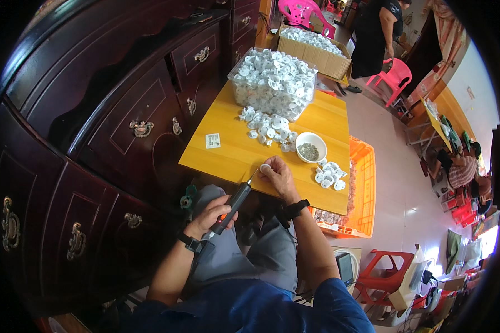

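My left hand (208, 215) is wrapped round a dark electric screwdriver (237, 202), whose thin bit points up and right over the table's near edge. Its tip is close to a small white plastic part (265, 168) pinched in the fingers of my right hand (280, 177). Whether tip and part touch, I cannot tell. Beyond my right hand, a white bowl (323, 145) holds tiny metal pieces (308, 151), probably screws. A loose heap of similar white parts (269, 127) lies in front of a heaped clear plastic bin (241, 91). Another small group of white parts (331, 175) sits right of my right hand.
A yellow table (222, 133) bears these things and a small printed card (213, 141). An orange crate (364, 191) stands against its right side. Dark wooden drawers (141, 105) line the left. Behind are a cardboard box (316, 58) of white parts, a pink chair (395, 77) and a standing person (375, 39).
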The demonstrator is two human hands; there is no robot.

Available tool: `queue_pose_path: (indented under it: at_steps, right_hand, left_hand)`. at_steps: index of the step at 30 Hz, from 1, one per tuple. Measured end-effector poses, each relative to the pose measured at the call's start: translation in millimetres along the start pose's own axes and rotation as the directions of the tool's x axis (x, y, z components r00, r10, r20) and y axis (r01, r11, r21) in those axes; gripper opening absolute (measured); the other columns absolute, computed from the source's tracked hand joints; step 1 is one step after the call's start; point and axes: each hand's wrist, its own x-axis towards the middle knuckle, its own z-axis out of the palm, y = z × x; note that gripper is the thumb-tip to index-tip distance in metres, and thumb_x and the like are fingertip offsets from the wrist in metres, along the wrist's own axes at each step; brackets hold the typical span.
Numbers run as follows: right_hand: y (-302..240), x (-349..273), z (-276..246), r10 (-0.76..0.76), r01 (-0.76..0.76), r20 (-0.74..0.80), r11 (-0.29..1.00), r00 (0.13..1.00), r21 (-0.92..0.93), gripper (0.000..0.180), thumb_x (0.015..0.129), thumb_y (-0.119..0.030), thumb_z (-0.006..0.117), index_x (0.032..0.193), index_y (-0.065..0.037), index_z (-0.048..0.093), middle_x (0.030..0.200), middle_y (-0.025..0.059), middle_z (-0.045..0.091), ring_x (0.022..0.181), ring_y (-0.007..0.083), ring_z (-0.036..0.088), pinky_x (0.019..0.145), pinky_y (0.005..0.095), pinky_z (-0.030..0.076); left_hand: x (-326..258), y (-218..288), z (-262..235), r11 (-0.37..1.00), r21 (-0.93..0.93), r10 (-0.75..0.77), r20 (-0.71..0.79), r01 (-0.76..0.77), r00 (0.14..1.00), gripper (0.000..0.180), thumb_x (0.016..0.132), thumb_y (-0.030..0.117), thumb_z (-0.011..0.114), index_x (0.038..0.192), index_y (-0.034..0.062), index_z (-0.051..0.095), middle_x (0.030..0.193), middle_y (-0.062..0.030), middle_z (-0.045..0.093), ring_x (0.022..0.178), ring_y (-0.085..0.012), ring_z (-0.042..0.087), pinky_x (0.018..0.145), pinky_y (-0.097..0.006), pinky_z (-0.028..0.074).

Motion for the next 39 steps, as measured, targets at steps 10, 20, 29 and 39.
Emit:
queue_pose_path:
  at_steps: [10, 20, 29, 39]
  right_hand:
    - [13.8, -5.0, 9.4, -0.092, 0.087, -0.108, 0.995, 0.990, -0.052, 0.012, 0.092, -0.009, 0.068, 0.103, -0.004, 0.068, 0.079, -0.0050, 0.063, 0.069, 0.0027, 0.055, 0.062, 0.0199, 0.046]
    - [15.5, -6.7, 9.8, -0.100, 0.092, -0.124, 0.993, 0.987, -0.068, 0.013, 0.093, -0.011, 0.068, 0.102, -0.003, 0.070, 0.074, -0.0065, 0.061, 0.065, 0.0010, 0.052, 0.059, 0.0189, 0.043]
    - [16.4, -7.5, 11.2, -0.115, 0.104, -0.141, 0.991, 0.983, -0.086, 0.013, 0.092, -0.011, 0.068, 0.102, -0.003, 0.070, 0.076, -0.0050, 0.064, 0.066, 0.0018, 0.055, 0.062, 0.0195, 0.046]
    - [17.2, -8.5, 11.1, -0.140, 0.124, -0.132, 0.985, 0.981, -0.124, 0.014, 0.090, -0.007, 0.068, 0.103, -0.004, 0.071, 0.077, -0.0033, 0.066, 0.067, 0.0028, 0.057, 0.063, 0.0205, 0.048]
  left_hand:
    - [3.1, -1.6, 1.6, 1.000, -0.011, -0.003, 0.005, 0.003, 1.000, 0.026, 0.093, 0.026, 0.052, 0.110, 0.0062, 0.052, 0.086, -0.0084, 0.062, 0.066, -0.0147, 0.059, 0.060, -0.028, 0.051]
    - [5.1, -2.3, 3.4, 1.000, -0.004, -0.004, -0.021, 0.004, 1.000, 0.024, 0.094, 0.024, 0.050, 0.110, 0.0066, 0.053, 0.085, -0.0082, 0.062, 0.065, -0.0147, 0.059, 0.061, -0.028, 0.051]
    - [6.0, -4.2, -0.2, 1.000, -0.014, -0.017, 0.017, 0.017, 1.000, 0.031, 0.095, 0.026, 0.051, 0.119, 0.0063, 0.052, 0.086, -0.0054, 0.063, 0.068, -0.0117, 0.061, 0.064, -0.026, 0.053]
    - [6.9, -5.3, -0.5, 0.999, -0.024, -0.029, 0.009, 0.029, 1.000, 0.032, 0.094, 0.025, 0.052, 0.120, 0.0063, 0.053, 0.085, -0.0050, 0.063, 0.067, -0.0114, 0.061, 0.064, -0.026, 0.053]
